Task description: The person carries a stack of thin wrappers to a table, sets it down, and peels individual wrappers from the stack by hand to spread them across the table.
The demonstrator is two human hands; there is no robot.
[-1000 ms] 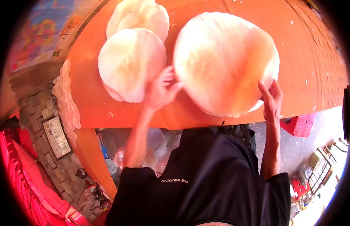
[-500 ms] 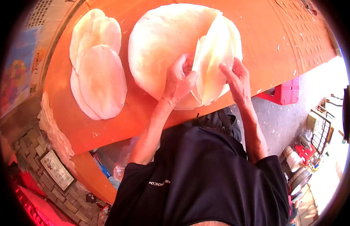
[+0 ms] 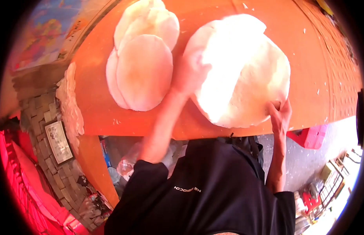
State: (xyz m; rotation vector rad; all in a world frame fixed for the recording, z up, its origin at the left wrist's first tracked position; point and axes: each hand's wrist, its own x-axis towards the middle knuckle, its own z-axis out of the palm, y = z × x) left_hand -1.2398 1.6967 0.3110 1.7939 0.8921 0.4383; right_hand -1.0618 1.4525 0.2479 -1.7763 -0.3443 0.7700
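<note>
A large round of pale, thin dough sheets lies on the orange table. An overexposed white band, which looks like a top sheet turned over toward the left, covers its left half. At the round's left edge is my left hand, smeared by motion, its fingers touching or overlapping the bright sheet; their grip is not readable. My right hand pinches the lower right edge of the round between thumb and fingers. Left of my left hand, several oval dough sheets overlap one another.
The orange table carries small white scraps. Pale dough-like trimmings hang along its left edge. A pink stool stands below the right side. Plastic bags are under the table, and a framed picture is at the lower left.
My left hand has swung to the round's left edge, and the raised flap from the right now appears spread leftward. My right hand has moved to the lower right edge. The view has shifted.
</note>
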